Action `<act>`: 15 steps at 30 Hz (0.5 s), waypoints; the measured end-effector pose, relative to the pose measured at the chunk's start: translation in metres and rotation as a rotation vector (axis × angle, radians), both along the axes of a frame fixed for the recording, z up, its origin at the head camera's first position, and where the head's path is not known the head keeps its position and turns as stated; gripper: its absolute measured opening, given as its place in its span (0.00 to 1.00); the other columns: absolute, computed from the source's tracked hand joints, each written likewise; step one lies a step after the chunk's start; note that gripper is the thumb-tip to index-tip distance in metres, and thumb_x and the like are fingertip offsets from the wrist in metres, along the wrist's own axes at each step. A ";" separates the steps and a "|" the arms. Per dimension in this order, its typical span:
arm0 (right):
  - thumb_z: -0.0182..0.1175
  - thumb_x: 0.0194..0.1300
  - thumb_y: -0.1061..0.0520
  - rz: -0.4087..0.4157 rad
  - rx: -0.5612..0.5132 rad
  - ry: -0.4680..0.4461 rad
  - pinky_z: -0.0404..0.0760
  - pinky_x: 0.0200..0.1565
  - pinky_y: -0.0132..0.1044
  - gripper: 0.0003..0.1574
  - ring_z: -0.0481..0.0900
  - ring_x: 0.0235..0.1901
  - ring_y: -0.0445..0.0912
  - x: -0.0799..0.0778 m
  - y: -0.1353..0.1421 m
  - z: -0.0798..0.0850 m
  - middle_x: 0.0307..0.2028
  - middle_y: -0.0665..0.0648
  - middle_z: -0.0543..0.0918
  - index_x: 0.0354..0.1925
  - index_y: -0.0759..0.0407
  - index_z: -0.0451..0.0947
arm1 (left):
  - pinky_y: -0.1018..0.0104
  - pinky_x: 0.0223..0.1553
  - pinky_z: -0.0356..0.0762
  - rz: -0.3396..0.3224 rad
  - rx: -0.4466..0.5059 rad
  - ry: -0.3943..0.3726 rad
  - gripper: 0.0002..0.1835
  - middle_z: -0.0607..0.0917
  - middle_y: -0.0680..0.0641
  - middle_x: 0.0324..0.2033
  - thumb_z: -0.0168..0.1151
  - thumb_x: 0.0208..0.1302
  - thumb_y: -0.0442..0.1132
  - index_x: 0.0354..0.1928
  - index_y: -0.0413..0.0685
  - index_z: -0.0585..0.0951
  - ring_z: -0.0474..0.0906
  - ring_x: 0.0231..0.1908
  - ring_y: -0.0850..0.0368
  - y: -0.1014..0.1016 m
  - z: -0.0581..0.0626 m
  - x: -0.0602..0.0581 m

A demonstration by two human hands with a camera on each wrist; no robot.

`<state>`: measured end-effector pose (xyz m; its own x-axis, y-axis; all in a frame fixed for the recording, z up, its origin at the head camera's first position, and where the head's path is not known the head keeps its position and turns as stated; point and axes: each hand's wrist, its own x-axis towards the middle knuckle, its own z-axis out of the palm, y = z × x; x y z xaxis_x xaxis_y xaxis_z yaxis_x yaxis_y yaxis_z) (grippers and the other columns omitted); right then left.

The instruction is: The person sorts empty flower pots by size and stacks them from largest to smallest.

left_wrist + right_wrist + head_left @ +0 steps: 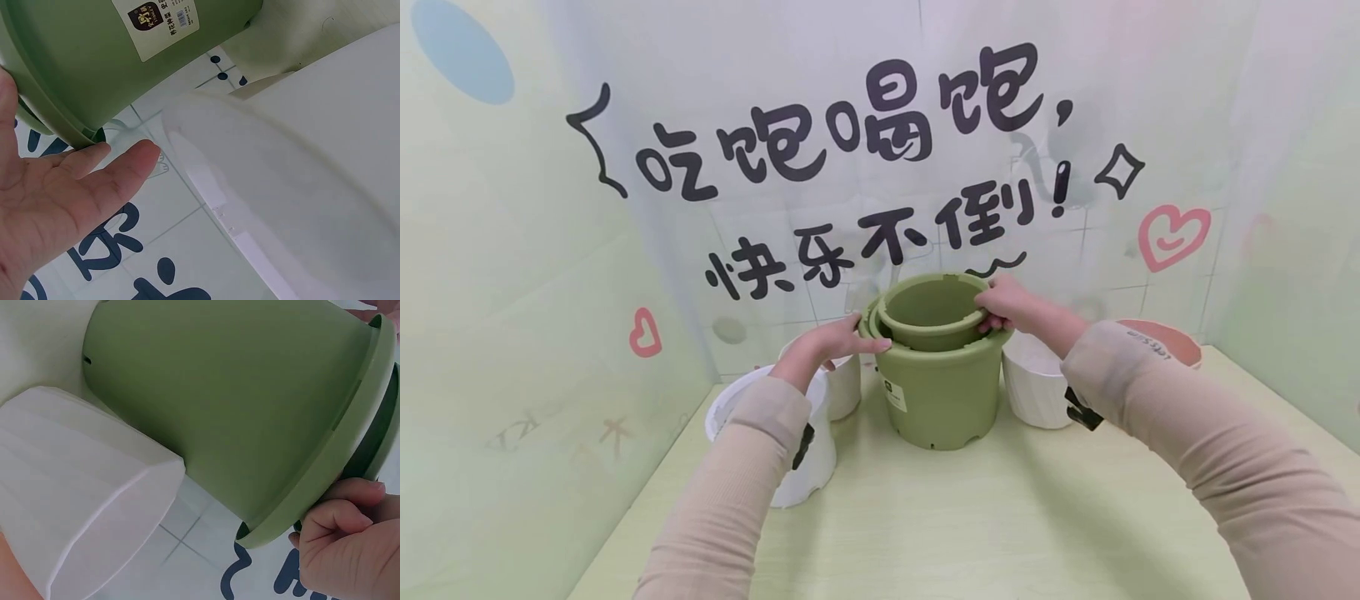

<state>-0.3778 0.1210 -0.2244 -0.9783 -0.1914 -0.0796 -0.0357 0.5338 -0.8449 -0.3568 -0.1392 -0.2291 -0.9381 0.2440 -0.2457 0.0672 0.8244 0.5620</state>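
Note:
A large green flowerpot (951, 404) with a label stands on the table at the back middle. Part way inside its mouth sits a smaller green flowerpot (931, 340), its rim raised above the larger one's. My right hand (1018, 308) grips the smaller pot's rim on the right, fingers curled in the right wrist view. At the left, my left hand (829, 340) holds the larger pot's rim, thumb over the top. In the left wrist view its fingers (128, 165) extend below that rim. The smaller pot's lower part is hidden inside the larger.
A white pot (812, 471) stands at the front left, with another white pot (847, 390) behind it. Right of the green pots are a ribbed white pot (1033, 396) and an orange pot (1172, 337), partly behind my sleeve. A printed backdrop (850, 200) rises behind them.

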 end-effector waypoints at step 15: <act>0.42 0.41 0.66 -0.002 0.431 0.091 0.61 0.11 0.27 0.08 0.61 0.07 0.39 -0.006 -0.010 0.003 0.07 0.50 0.65 0.12 0.58 0.62 | 0.51 0.42 0.67 -0.009 0.002 0.000 0.52 0.48 0.45 0.62 0.55 0.41 0.64 0.63 0.53 0.40 0.51 0.58 0.46 0.000 0.001 0.001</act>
<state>-0.3838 0.1115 -0.2214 -0.9853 -0.1576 -0.0655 -0.0981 0.8371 -0.5383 -0.3560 -0.1392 -0.2281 -0.9357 0.2533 -0.2453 0.0748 0.8224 0.5639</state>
